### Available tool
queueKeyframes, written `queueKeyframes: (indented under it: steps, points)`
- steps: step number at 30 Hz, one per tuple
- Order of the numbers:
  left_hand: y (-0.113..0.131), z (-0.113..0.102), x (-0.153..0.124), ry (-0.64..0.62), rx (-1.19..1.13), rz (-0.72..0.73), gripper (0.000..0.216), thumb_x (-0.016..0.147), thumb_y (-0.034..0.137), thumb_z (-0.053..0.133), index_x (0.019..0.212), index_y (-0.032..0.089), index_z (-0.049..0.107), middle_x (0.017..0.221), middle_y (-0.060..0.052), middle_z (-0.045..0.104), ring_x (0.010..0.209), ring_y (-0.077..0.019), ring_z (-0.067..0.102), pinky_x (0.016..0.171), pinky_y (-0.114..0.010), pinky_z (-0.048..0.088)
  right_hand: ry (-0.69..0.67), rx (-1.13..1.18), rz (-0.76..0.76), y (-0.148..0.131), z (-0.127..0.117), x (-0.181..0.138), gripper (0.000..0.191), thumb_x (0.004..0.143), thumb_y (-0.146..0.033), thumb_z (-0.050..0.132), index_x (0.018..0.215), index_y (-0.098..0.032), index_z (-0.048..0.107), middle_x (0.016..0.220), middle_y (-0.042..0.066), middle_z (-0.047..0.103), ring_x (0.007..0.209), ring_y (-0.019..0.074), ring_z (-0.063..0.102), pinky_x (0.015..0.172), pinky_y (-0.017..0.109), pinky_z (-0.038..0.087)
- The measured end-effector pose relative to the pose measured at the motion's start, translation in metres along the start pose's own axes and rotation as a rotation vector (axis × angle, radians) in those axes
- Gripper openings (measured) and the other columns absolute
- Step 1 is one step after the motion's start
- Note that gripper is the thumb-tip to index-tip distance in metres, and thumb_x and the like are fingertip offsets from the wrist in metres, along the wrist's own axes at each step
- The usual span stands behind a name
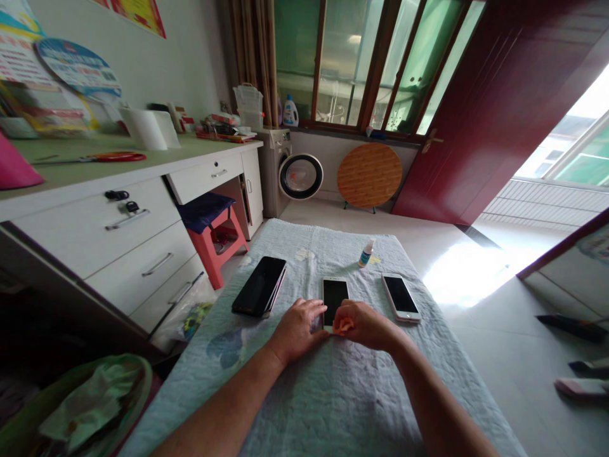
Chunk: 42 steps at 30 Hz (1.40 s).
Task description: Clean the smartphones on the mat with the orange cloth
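A white phone (335, 293) with a dark screen lies in the middle of a pale blue cloth-covered table (333, 393). My left hand (297, 330) rests flat on the cloth, its stretched fingers touching the phone's near left edge. My right hand (364, 325) is closed around a small orange thing (345, 325) at the phone's near end. A black phone stacked on another device (259, 285) lies to the left. Another white phone (401, 297) lies to the right. A small spray bottle (366, 252) stands behind them.
A white desk with drawers (143, 235) runs along the left, a red stool (214, 235) tucked beneath it. A green bag (90, 406) sits at the lower left. A washing machine (290, 171) and a round wooden tabletop (370, 174) stand by the far wall. A red door (499, 101) is open.
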<state>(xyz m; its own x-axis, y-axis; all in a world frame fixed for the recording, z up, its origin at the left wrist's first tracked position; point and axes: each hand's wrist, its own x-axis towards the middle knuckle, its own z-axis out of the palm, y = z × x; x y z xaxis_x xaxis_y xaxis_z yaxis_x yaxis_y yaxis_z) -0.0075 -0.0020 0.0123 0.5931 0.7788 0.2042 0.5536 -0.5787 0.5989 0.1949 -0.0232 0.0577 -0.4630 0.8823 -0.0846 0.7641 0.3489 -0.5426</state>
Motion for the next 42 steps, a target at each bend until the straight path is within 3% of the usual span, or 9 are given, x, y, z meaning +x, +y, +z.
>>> queueKeyframes:
  steps: [21,27,33,42]
  points:
    - [0.002,-0.001,0.001,0.009,0.03,-0.006,0.049,0.074,0.031,0.073,0.119,0.016,0.062,0.127,-0.01,0.06,0.115,-0.0266,0.053,0.102,-0.041,0.042,-0.114,0.073,0.089,0.016,-0.015,-0.011,0.029,0.063,-0.004,0.051,0.077,-0.019,0.072,0.077,0.001,0.07,0.069,0.0128,0.063,0.062,0.02,0.044]
    - [0.002,0.0,0.0,0.016,0.035,-0.005,0.049,0.074,0.031,0.073,0.119,0.017,0.062,0.127,-0.01,0.06,0.115,-0.0266,0.054,0.102,-0.041,0.042,-0.1,0.028,0.13,0.025,-0.016,-0.012,0.028,0.062,-0.006,0.051,0.074,-0.018,0.072,0.073,0.001,0.069,0.066,0.0128,0.062,0.06,0.02,0.043]
    - [0.001,-0.001,0.001,0.011,0.023,0.0,0.049,0.076,0.036,0.072,0.12,0.018,0.062,0.128,-0.01,0.06,0.115,-0.027,0.054,0.101,-0.041,0.041,-0.019,-0.026,0.094,0.015,-0.012,-0.007,0.023,0.063,-0.009,0.053,0.076,-0.018,0.071,0.076,0.002,0.066,0.067,0.0117,0.058,0.061,0.02,0.041]
    - [0.001,0.0,0.0,0.015,0.01,0.002,0.049,0.076,0.039,0.071,0.119,0.017,0.062,0.127,-0.011,0.06,0.115,-0.0274,0.054,0.101,-0.041,0.041,-0.06,0.053,0.066,0.008,-0.011,-0.006,0.022,0.064,-0.007,0.056,0.077,-0.018,0.07,0.078,0.0,0.064,0.068,0.0107,0.058,0.062,0.019,0.04]
